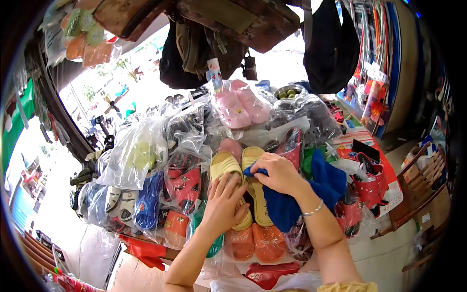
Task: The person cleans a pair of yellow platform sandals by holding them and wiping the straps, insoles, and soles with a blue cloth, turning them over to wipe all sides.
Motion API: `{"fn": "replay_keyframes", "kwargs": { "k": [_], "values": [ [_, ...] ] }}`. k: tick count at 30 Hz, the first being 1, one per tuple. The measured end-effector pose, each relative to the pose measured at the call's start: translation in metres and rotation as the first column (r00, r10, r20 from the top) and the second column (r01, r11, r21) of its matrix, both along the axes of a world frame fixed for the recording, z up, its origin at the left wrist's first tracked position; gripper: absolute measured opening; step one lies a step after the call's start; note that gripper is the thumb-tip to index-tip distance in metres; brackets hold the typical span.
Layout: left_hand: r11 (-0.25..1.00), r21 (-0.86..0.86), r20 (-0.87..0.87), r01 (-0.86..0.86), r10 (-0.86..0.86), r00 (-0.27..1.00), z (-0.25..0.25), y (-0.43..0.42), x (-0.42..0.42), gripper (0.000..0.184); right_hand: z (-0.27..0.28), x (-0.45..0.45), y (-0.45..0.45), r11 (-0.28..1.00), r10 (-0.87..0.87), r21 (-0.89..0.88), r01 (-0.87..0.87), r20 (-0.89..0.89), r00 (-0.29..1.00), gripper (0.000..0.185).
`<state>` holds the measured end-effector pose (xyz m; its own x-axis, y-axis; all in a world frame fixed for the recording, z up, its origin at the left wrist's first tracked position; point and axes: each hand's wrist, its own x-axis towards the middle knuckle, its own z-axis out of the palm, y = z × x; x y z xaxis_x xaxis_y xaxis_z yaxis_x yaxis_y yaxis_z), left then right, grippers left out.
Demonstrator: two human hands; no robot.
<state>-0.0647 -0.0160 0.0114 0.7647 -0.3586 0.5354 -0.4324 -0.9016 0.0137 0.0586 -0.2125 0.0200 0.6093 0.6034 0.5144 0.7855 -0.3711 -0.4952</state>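
Observation:
A pair of yellow slippers lies side by side on the pile, the left slipper (224,163) and the right slipper (261,207). My left hand (223,208) rests on the left one, its fingers stretched out flat over the strap and footbed. In my right hand (279,174) is a bunched part of a blue cloth (279,207), pressed against the right slipper near its strap. The cloth's loose part drapes under my wrist and spreads rightward over nearby shoes. Orange slippers (268,242) lie just below the yellow heels.
Bagged footwear surrounds my hands, including pink clogs (238,109), a blue slipper (148,202) and red sandals (370,187). Dark bags (333,46) hang overhead. A wooden chair (421,187) stands at the right. Red cloth (145,252) hangs off the table's front left.

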Motion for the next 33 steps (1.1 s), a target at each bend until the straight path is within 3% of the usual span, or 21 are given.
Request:
{"fn": "replay_keyframes", "kwargs": {
  "k": [2, 4, 6, 8, 9, 10, 12, 13, 16, 17, 18, 20, 21, 22, 24, 26, 28, 29, 30, 32, 33],
  "values": [
    [0.999, -0.031, -0.072, 0.014, -0.016, 0.997, 0.006, 0.006, -0.001, 0.052, 0.003, 0.003, -0.002, 0.993, -0.024, 0.113, 0.022, 0.016, 1.000, 0.021],
    [0.982, -0.161, 0.060, -0.101, 0.112, 0.992, 0.013, 0.009, 0.015, 0.052, 0.000, 0.010, 0.005, 0.935, -0.123, 0.350, 0.049, 0.193, 0.973, 0.014],
    [0.977, -0.167, 0.027, -0.132, 0.139, 0.990, 0.014, 0.012, 0.034, 0.054, -0.026, 0.018, 0.013, 0.961, -0.150, 0.263, 0.088, 0.226, 0.962, 0.012],
    [0.942, -0.279, -0.210, -0.184, 0.128, 0.969, 0.005, 0.013, 0.049, 0.056, -0.015, 0.010, 0.002, 0.985, -0.085, 0.157, 0.066, 0.116, 0.990, 0.013],
    [0.970, -0.164, -0.110, -0.178, 0.161, 0.981, 0.002, 0.008, 0.045, 0.059, -0.006, 0.008, -0.004, 0.998, -0.031, 0.051, 0.030, 0.010, 0.999, 0.015],
    [0.972, -0.157, -0.109, -0.172, 0.156, 0.982, 0.004, 0.005, 0.039, 0.059, 0.001, 0.006, -0.008, 0.998, -0.037, 0.058, 0.037, 0.010, 0.999, 0.015],
    [0.985, -0.164, -0.128, -0.042, 0.021, 0.992, 0.012, 0.001, 0.025, 0.060, 0.009, 0.004, -0.012, 0.965, 0.013, 0.261, -0.023, 0.040, 0.999, 0.018],
    [0.969, -0.240, -0.165, -0.066, 0.026, 0.986, 0.012, 0.000, 0.025, 0.061, 0.001, 0.015, -0.005, 0.930, -0.123, 0.362, 0.057, 0.161, 0.979, 0.018],
    [0.944, -0.269, -0.146, -0.192, 0.158, 0.977, 0.006, 0.001, 0.034, 0.062, -0.025, 0.028, 0.002, 0.953, -0.151, 0.284, 0.103, 0.152, 0.977, 0.018],
    [0.937, -0.304, -0.180, -0.170, 0.119, 0.976, 0.002, -0.001, 0.035, 0.062, -0.030, 0.025, 0.004, 0.971, -0.104, 0.214, 0.109, -0.033, 0.994, 0.018],
    [0.938, -0.304, -0.177, -0.168, 0.118, 0.977, 0.001, -0.005, 0.029, 0.062, -0.031, 0.026, 0.001, 0.971, -0.106, 0.214, 0.110, -0.030, 0.994, 0.018],
    [0.995, -0.051, -0.090, -0.084, 0.080, 0.993, 0.005, -0.015, 0.013, 0.067, -0.001, 0.011, -0.013, 0.995, 0.038, 0.090, -0.030, -0.090, 0.995, 0.019],
    [0.981, -0.186, -0.182, 0.045, -0.079, 0.980, 0.007, -0.011, 0.011, 0.069, 0.014, 0.002, -0.016, 0.989, 0.128, 0.086, -0.116, -0.141, 0.982, 0.018],
    [0.981, -0.190, -0.187, 0.041, -0.077, 0.979, 0.008, -0.014, 0.011, 0.069, 0.010, 0.005, -0.011, 0.989, 0.130, 0.083, -0.118, -0.146, 0.981, 0.018],
    [0.987, -0.158, -0.018, -0.042, 0.040, 0.999, 0.015, -0.023, 0.012, 0.069, -0.008, 0.015, 0.003, 0.934, -0.113, 0.354, 0.051, 0.157, 0.981, 0.014],
    [0.988, -0.092, 0.023, -0.125, 0.128, 0.992, 0.010, -0.020, 0.019, 0.069, -0.014, 0.016, 0.004, 0.948, -0.163, 0.304, 0.098, 0.198, 0.966, 0.011],
    [0.972, -0.231, -0.120, 0.039, -0.068, 0.990, 0.011, -0.023, 0.024, 0.071, -0.007, 0.013, -0.002, 0.970, 0.013, 0.242, 0.007, -0.082, 0.997, 0.010],
    [0.948, -0.309, -0.097, 0.080, -0.115, 0.989, 0.013, -0.030, 0.021, 0.072, 0.000, 0.009, -0.002, 0.906, 0.145, 0.412, -0.094, -0.096, 0.985, 0.010],
    [0.946, -0.315, -0.099, 0.081, -0.118, 0.988, 0.012, -0.040, 0.020, 0.072, 0.007, 0.002, -0.001, 0.909, 0.143, 0.406, -0.091, -0.099, 0.985, 0.010],
    [0.542, -0.839, -0.139, 0.050, -0.302, 0.943, 0.007, -0.061, 0.020, 0.076, 0.018, -0.012, 0.001, 0.769, 0.146, 0.632, -0.093, -0.033, 0.989, 0.012],
    [0.517, -0.855, -0.164, 0.032, -0.329, 0.930, -0.003, -0.060, 0.025, 0.071, 0.021, -0.015, 0.000, 0.741, 0.170, 0.663, -0.104, -0.037, 0.985, 0.013]
  ]
}}
